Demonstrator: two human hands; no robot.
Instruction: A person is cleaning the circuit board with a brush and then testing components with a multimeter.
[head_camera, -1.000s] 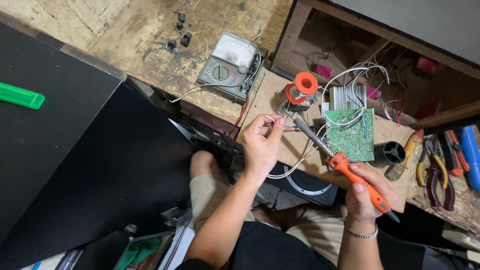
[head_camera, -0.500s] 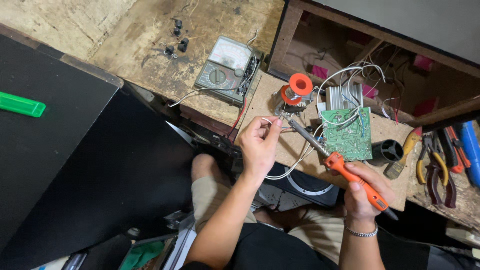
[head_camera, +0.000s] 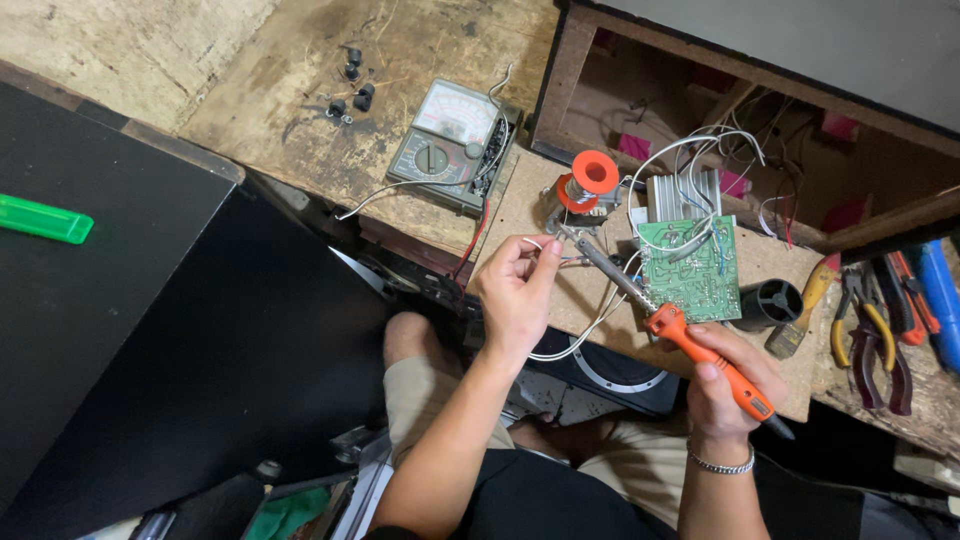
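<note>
My right hand (head_camera: 728, 378) grips an orange-handled soldering iron (head_camera: 700, 350); its metal shaft runs up-left and the tip meets the thin wire near my left fingertips. My left hand (head_camera: 515, 290) pinches a thin white wire (head_camera: 575, 335) between thumb and fingers, and the wire loops down over the bench edge. A green circuit board (head_camera: 690, 268) with a finned heat sink (head_camera: 680, 195) and white leads lies just right of the iron's tip. A solder spool with an orange flange (head_camera: 585, 180) stands behind the tip.
An analog multimeter (head_camera: 450, 145) lies on the wooden bench at the left, with small black knobs (head_camera: 350, 85) beyond it. Pliers and cutters (head_camera: 880, 330) and a paint brush (head_camera: 800, 305) sit at the right. A black case with a green marker (head_camera: 42, 220) fills the left.
The view has shifted slightly. Both hands hold nearly the same pose, with the iron's tip still at the wire by my left fingers.
</note>
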